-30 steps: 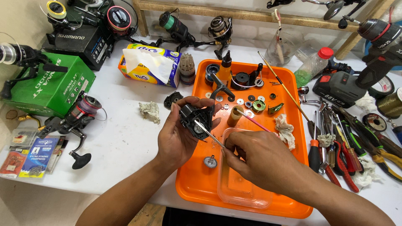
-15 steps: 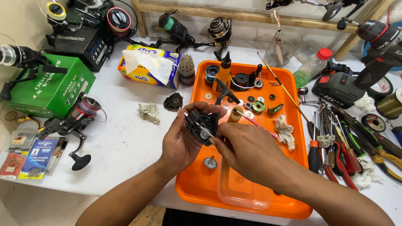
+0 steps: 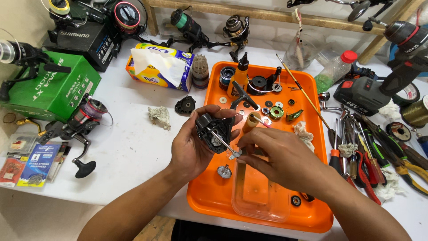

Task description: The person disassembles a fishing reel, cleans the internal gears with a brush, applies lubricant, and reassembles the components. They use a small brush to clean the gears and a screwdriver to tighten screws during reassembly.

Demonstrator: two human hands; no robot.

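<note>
My repair bench in a small fishing-reel workshop: spinning reels and their boxes crowd the upper left of the frame, an orange parts tray sits at centre, and pliers and screwdrivers lie beside a cordless drill at right.

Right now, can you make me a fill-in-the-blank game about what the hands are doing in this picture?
1. The left hand holds a black ____ body.
2. The right hand pinches a small metal part over the ____ tray.
3. A small gear lies on the tray, ____ the left hand.
4. The tissue pack lies ____ the tray.

Missing words: reel; orange; beside; outside
</note>
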